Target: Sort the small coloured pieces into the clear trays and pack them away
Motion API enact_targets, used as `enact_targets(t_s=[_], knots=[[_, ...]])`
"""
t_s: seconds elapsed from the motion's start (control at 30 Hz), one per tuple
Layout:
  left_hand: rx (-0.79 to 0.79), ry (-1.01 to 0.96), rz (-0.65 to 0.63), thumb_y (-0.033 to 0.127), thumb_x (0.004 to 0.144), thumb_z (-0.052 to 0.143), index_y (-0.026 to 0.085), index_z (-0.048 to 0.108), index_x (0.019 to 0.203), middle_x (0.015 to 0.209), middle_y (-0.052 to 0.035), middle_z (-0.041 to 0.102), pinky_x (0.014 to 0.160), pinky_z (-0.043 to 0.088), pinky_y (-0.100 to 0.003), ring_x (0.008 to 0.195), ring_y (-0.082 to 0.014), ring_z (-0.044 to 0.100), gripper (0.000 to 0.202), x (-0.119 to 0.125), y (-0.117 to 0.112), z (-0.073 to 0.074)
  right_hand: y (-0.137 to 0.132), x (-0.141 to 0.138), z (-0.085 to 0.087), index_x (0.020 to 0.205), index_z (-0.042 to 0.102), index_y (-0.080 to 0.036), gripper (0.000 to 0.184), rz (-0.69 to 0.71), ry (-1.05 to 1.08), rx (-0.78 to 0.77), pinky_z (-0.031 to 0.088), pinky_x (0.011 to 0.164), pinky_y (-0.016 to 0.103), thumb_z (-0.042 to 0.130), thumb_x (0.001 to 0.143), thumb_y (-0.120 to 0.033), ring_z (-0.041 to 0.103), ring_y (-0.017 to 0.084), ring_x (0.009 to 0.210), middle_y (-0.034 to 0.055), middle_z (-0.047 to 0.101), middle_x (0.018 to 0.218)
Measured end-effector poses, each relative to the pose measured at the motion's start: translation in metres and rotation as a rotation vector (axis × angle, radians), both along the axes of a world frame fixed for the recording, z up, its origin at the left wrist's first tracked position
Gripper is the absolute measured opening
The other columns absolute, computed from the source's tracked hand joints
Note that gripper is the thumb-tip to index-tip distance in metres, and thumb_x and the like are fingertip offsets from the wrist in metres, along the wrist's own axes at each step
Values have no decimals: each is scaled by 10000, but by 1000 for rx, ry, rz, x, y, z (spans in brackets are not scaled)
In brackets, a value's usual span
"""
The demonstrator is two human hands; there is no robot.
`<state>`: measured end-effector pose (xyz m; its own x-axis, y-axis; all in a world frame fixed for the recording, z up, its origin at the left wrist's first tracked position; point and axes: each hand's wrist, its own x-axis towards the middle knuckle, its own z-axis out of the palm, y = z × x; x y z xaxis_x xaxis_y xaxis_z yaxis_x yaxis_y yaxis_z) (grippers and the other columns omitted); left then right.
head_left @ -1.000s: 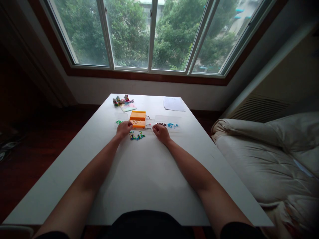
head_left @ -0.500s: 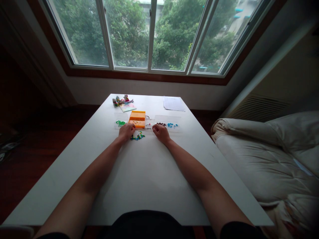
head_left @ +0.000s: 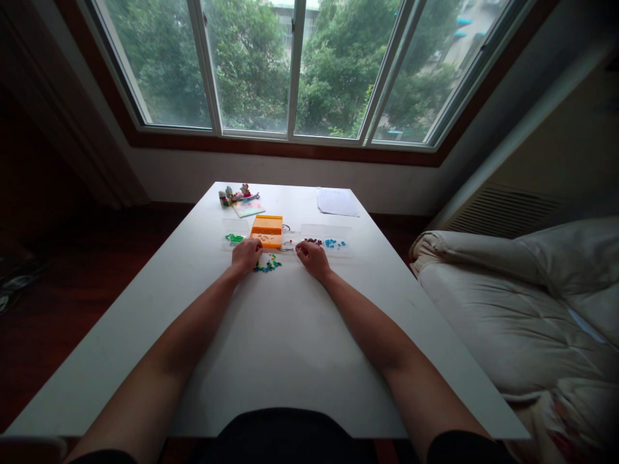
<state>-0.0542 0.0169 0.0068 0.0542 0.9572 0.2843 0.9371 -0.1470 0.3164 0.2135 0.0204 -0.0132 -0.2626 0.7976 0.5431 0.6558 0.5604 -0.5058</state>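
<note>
Both my arms stretch far across a white table (head_left: pixel 271 348). My left hand (head_left: pixel 245 254) rests with curled fingers at the left edge of a small heap of green and blue pieces (head_left: pixel 267 263), just in front of an orange tray (head_left: pixel 267 231). My right hand (head_left: pixel 313 256) lies to the right of the heap, fingers curled down on the tabletop, close to a clear strip with dark and blue pieces (head_left: pixel 325 242). Whether either hand holds a piece is too small to see.
A patch of green pieces (head_left: pixel 234 238) lies left of the tray. Small toy figures and a coloured booklet (head_left: pixel 240 198) sit at the far edge, a paper sheet (head_left: pixel 336 201) to their right. A white cushioned sofa (head_left: pixel 527 303) stands right of the table, below windows.
My left hand has slid a little nearer and to the right, from the green patch to the heap of pieces. My right hand has stayed put.
</note>
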Motion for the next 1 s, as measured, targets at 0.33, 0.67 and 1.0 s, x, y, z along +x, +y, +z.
enact_targets(t_s=[0.33,0.67,1.0], knots=[[82,-227,334,334,902,567,224,707,1098,996,-70,742,770,470,-315,904,-235,660,265,-54,13,5,-5,-12,2,969,724,-205,154,113,-111,28,455,816,299,575,946,-235,592,189,848,50,691,880],[-80,-88,-102,343,845,601,242,775,997,929,-35,759,762,471,-277,816,-193,662,252,-52,20,3,-20,-45,-6,1273,667,-261,321,328,-393,86,397,1087,456,607,960,-222,460,272,1347,94,622,1361],[-233,-47,-285,328,768,637,231,776,888,880,-35,762,681,456,-257,782,-190,662,207,-51,19,0,-22,-47,-9,1289,672,-277,322,409,-419,114,344,1147,466,557,992,-233,443,256,1406,65,613,1412]])
